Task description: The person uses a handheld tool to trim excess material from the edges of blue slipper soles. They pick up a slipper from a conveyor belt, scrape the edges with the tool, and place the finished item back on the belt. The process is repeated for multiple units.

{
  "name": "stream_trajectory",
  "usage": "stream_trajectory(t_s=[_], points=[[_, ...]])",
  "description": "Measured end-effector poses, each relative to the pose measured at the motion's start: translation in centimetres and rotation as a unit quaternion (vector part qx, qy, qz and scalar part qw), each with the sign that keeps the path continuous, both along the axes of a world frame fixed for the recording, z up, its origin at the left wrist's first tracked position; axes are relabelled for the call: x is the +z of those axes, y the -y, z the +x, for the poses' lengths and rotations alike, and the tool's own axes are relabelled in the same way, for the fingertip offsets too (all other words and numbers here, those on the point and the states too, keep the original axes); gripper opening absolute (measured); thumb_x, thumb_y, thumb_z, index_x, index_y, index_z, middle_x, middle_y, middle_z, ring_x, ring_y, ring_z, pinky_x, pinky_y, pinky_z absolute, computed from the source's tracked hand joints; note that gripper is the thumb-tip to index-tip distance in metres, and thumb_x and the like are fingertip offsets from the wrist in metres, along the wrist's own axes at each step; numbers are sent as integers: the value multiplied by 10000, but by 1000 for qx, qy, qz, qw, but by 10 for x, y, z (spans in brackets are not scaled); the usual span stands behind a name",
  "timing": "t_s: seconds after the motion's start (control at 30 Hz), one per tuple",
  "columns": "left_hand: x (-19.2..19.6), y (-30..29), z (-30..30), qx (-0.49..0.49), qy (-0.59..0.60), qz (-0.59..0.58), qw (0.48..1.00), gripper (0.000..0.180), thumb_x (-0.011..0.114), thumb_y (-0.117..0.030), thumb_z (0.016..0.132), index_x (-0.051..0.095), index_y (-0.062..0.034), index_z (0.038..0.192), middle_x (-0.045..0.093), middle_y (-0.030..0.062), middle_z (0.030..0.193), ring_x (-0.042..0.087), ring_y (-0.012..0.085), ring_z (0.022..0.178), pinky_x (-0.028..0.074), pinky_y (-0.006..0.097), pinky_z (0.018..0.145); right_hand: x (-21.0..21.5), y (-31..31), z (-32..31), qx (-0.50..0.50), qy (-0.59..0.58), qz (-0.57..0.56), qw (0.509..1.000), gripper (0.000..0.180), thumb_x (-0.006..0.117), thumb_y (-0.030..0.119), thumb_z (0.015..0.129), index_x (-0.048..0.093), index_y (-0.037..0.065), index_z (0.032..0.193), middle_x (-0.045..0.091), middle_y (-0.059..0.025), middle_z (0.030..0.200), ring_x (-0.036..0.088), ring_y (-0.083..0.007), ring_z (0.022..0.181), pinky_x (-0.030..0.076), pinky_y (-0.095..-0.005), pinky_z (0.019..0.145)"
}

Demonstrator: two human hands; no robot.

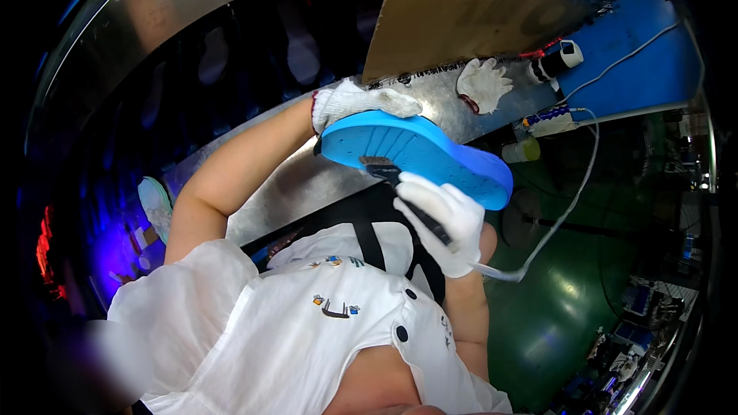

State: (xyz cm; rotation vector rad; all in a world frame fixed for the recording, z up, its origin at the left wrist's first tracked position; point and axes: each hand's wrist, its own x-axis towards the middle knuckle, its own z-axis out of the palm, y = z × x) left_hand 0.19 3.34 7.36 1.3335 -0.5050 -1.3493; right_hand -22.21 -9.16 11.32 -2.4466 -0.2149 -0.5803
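In the head view, the knit-gloved left grip (365,104) clasps a curved, ridged blue shoe sole (419,150) by the shiny metal bench (284,188); the white-gloved right grip (446,223) clutches a black brush (388,172), bristles facing the ridges.

A glossy green floor (553,338) at right; a metal tabletop (269,204) across the middle; a blue surface (646,61) upper right; violet light (123,242) and red glow (48,250) at left.

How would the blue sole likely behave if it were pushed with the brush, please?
The blue sole is probably fairly stiff, since it extends well past the left hand without visible sagging. Its grooved face might slightly catch the brush.
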Motion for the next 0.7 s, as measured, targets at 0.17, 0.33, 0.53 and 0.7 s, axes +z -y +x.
stream_trajectory(t_s=[0.17,0.33,0.53,0.7], points=[[12,-5,3,-15,116,8,993,559,628,-508,916,637,-101,1299,656,103,1224,645,183,1087,502,320,975,17,-8,-9,35,22,-42,998,258,723,145,742,735,161,999,725,-41,1090,587,-172,610,493,-290,514],[22,-12,5,-12,30,-73,997,485,641,-417,936,626,-96,1299,654,73,1192,645,162,1028,526,327,925,15,-12,-16,3,16,-169,986,244,704,164,783,734,174,1025,723,-6,1089,572,-165,587,491,-294,513],[-19,-21,48,-66,132,-73,986,462,619,-395,949,625,-75,1282,641,22,1147,598,138,1075,457,284,991,25,0,-11,-4,26,-151,988,328,780,67,667,733,118,988,737,-89,1040,584,-212,572,486,-289,511],[32,-29,19,76,16,12,997,619,630,-509,915,540,-111,1379,564,76,1308,566,187,1168,455,346,1030,20,14,-10,-49,121,-102,986,302,689,126,703,731,142,1002,735,-58,1058,540,-194,549,464,-287,474]])
